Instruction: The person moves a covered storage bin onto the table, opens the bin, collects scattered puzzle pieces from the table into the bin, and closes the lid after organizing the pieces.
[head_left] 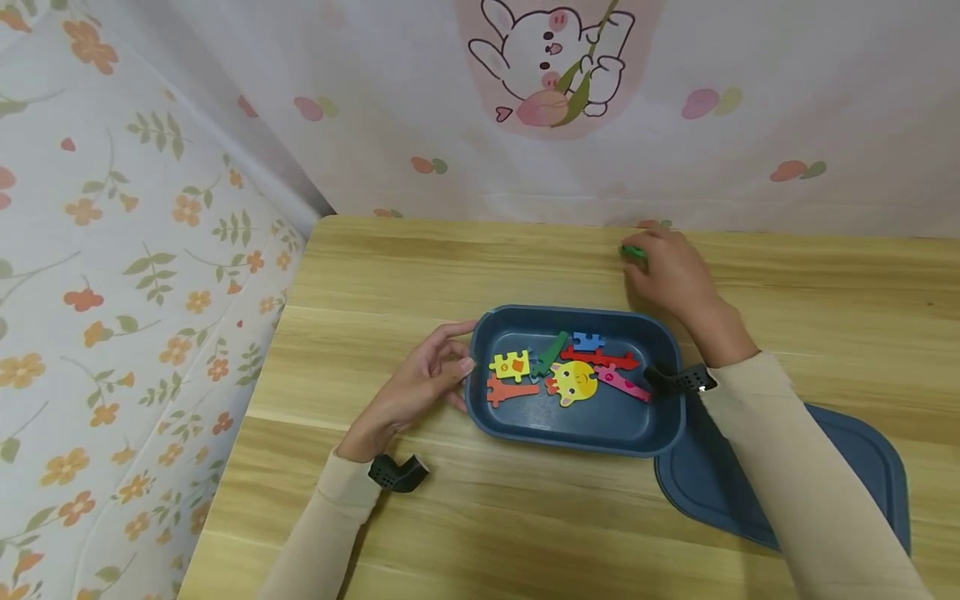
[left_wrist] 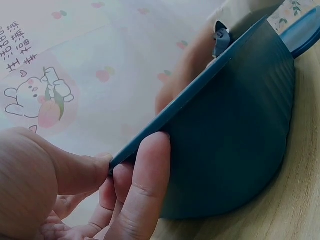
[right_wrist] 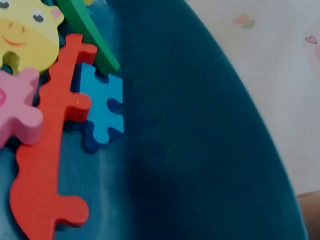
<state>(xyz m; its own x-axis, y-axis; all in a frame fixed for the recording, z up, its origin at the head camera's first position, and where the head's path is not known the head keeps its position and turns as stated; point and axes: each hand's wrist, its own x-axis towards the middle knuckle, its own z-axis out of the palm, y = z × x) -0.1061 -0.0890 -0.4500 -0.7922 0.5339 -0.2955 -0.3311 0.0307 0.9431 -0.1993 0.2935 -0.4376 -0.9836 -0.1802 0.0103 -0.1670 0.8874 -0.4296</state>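
Note:
My left hand (head_left: 420, 379) grips the left end of a dark blue plastic box (head_left: 573, 429). In the left wrist view its thumb and fingers pinch the rim. Beyond the box's back right corner, my right hand (head_left: 671, 271) holds a small green puzzle piece (head_left: 633, 251) by the table's far edge; the fingers partly hide it. Inside the box lie a yellow giraffe-head piece (head_left: 576, 383), a yellow square piece (head_left: 511, 366), an orange piece (head_left: 512, 390), a green piece (head_left: 552, 354), a red piece (right_wrist: 47, 145), a blue piece (right_wrist: 102, 105) and a pink piece (head_left: 622, 383).
A dark blue lid (head_left: 855, 467) lies on the wooden table (head_left: 360, 275) to the right, partly under my right forearm and the box's corner. Printed curtains (head_left: 360, 100) hang behind the table and along its left side.

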